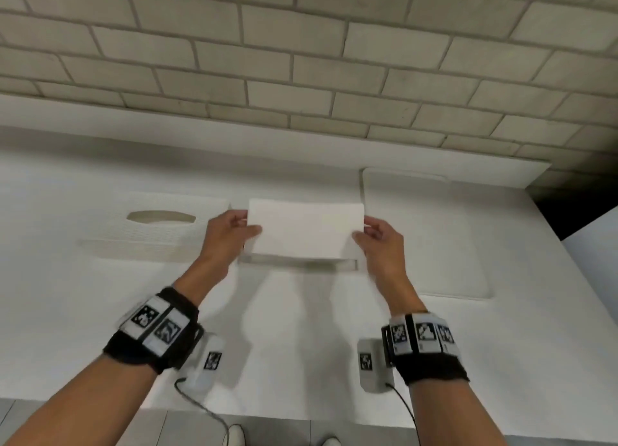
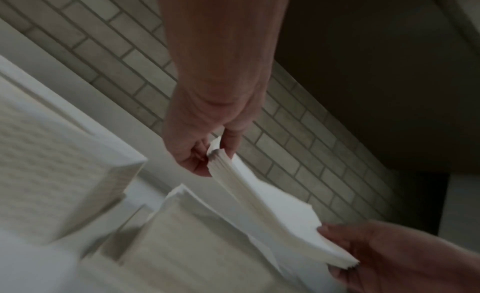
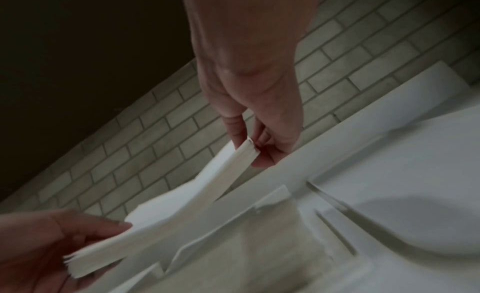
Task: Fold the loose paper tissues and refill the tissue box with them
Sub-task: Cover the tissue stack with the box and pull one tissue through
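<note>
Two hands hold a flat stack of white tissues [image 1: 306, 233] above the white desk [image 1: 83, 312], one at each short end. The left hand [image 1: 229, 233] is closed on the left end, thumb on top and fingers curled beneath; the right hand [image 1: 378, 240] pinches the right end the same way. From the left wrist view the stack [image 2: 259, 199] is seen to be many thin sheets thick, its layered edges slightly ragged at the corner, and it sags softly between the two grips. From the right wrist view the same layered edge [image 3: 221, 184] is seen as a smooth pale band.

Directly below the stack an open rectangular tray [image 1: 297, 264] lies on the desk, which may be the base of the tissue box, though blur hides its detail. To its left a white box cover [image 1: 157, 235] with a finely woven texture and an oval slot rests on the desk. To the right a smooth, rounded-corner white board [image 1: 424, 238] lies flat. Behind the desk a wall [image 1: 301, 44] of matte grey-beige brick tiles is seen.
</note>
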The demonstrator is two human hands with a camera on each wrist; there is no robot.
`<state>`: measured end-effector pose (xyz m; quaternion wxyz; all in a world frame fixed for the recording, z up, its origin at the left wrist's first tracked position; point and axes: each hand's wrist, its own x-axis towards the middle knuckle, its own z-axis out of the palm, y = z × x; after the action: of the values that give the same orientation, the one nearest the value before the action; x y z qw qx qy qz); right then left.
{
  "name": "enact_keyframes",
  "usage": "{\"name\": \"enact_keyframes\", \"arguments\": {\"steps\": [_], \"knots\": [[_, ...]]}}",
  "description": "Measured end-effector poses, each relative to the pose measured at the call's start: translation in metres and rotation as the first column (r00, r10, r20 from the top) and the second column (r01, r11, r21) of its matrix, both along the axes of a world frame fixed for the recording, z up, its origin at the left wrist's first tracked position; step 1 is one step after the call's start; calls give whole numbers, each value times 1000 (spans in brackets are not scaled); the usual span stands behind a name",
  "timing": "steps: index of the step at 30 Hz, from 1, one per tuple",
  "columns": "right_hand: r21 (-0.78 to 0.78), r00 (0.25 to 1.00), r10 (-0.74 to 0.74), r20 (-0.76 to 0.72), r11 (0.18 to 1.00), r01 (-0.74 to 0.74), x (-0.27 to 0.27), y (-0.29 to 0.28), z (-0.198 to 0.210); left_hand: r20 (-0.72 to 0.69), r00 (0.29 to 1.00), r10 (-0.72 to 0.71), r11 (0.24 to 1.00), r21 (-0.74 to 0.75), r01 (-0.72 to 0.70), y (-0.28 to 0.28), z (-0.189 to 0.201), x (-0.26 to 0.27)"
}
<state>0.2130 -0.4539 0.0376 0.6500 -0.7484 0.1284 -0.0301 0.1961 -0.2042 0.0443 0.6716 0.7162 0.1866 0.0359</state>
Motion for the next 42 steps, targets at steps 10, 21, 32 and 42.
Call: {"name": "enact_keyframes", "arguments": {"steps": [10, 21, 32, 42], "knots": [[-174, 974, -55, -218, 985, 16, 50, 9, -4, -174, 983, 57, 996, 74, -45, -3, -9, 50], [-251, 965, -64, -256, 968, -2, 43, 10, -18, -248, 966, 69, 980, 198, -19, -12, -22, 46], [-319, 959, -44, -278, 946, -49, 42, 10, -27, -348, 936, 48, 949, 308, 66, -14, -23, 45], [-244, 993, 12, 115, 970, 16, 27, 93, 34, -102, 958, 269, 957, 135, -255, 96, 30, 29]]}}
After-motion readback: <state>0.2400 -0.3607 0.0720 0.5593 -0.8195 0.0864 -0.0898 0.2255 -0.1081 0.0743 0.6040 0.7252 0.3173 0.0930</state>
